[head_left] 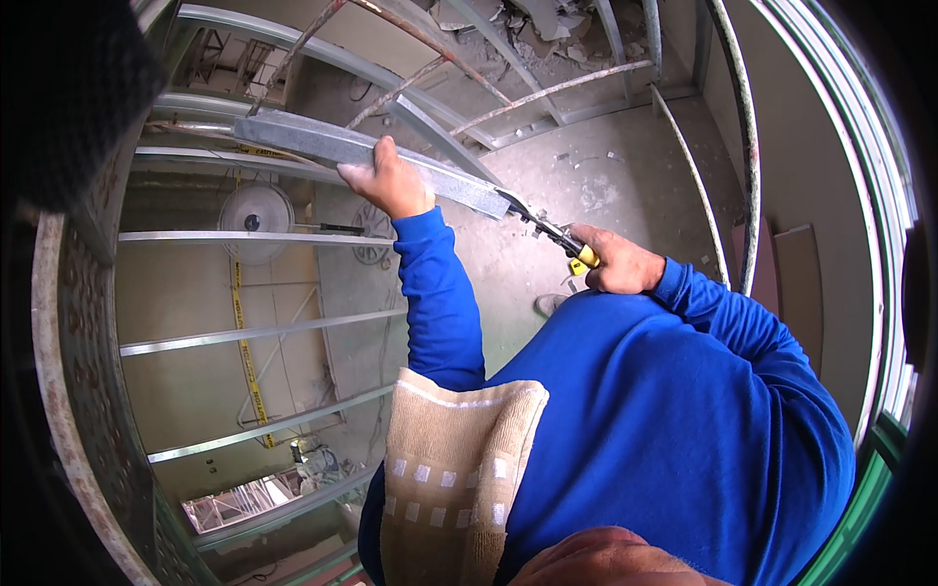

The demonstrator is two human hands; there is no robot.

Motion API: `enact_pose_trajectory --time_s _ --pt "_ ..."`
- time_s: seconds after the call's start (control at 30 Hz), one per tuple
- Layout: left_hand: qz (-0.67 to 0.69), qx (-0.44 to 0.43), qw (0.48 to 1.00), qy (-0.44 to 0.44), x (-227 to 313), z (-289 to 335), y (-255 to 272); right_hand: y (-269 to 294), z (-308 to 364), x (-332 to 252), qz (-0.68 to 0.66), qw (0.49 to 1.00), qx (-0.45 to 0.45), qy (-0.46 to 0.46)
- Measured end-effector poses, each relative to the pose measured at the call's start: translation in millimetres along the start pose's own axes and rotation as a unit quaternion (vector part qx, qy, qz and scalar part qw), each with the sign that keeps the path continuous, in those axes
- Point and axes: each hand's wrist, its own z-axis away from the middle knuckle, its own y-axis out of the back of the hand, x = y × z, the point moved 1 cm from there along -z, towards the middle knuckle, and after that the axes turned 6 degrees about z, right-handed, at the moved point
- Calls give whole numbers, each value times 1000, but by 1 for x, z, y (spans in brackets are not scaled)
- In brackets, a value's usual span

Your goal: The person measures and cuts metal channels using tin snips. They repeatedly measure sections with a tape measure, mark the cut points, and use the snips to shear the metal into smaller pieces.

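Note:
My left hand point(396, 181) is wrapped round a grey galvanised metal channel point(303, 140), which it holds up at a slant, with the thumb along its upper side. At the channel's right end are the dark jaws of a pair of metal snips point(547, 228). My right hand point(620, 260) grips the snips by the yellow and black handles. The jaws touch or overlap the channel's end; whether they bite into the metal I cannot tell. My palm hides part of the handles.
Rusty scaffold rails point(430, 68) cross in front and a rusty upright point(747, 146) stands at the right. Metal studs point(259, 330) run across the left, with a round fan point(256, 221) beyond. Broken debris point(547, 24) lies on the concrete floor point(596, 166) far below.

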Motion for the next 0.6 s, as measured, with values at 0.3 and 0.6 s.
enact_pose_trajectory --time_s 0.3,0.6 --pt "3 10 1000 22 -5 -2 2 -5 -2 9 -6 1000 7 3" --pt "41 66 996 45 -18 -15 13 0 -3 15 -19 999 47 5"
